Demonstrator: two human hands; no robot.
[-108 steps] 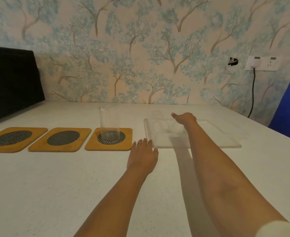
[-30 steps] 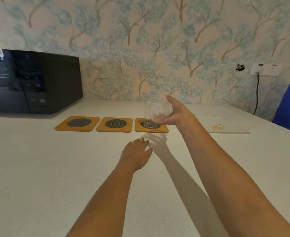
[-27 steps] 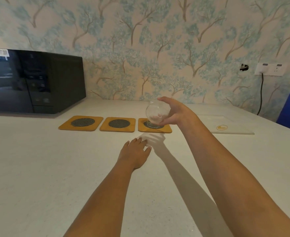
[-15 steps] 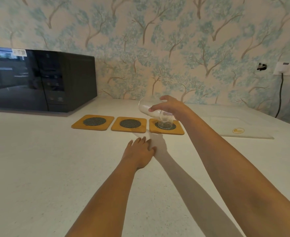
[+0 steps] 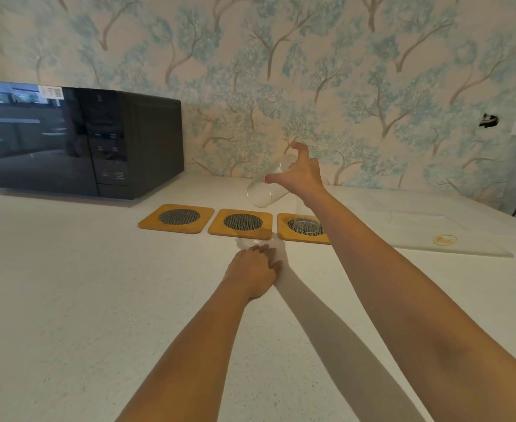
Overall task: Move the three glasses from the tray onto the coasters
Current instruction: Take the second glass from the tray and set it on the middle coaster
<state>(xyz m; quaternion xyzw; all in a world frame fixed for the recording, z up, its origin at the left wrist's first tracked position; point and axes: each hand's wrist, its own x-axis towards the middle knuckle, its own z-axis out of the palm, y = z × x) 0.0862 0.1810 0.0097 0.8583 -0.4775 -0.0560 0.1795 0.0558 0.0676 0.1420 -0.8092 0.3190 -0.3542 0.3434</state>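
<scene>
Fig.: Right hand (image 5: 304,175) grasps a clear glass (image 5: 267,187) in mid-air, thumb & fingers (image 5: 301,149) wrapped round the wall nr its upper part. Glass is tilted hard, one end pointing down-left from the fingers, hanging above & just behind the middle coaster (image 5: 241,223); judged to be mid-carry, tilt a by-product of wrist angle, to be uprighted before set-down. Glass looks empty, so tilt spills nothing. Below-right of the fingers, the right coaster (image 5: 304,231) already bears a second clear glass (image 5: 305,219), upright, empty, partly hidden by the forearm. Left coaster (image 5: 176,218), further left of the fingers, is bare. Clear tray (image 5: 451,236), well right of the fingers, shows no glass; whereabouts of the third glass cannot be told. Left hand (image 5: 253,269) lies palm-down on the white surface (image 5: 68,284), fingers relaxed, holding nothing, prob. as a brace. Black microwave (image 5: 77,141) stands far left.
</scene>
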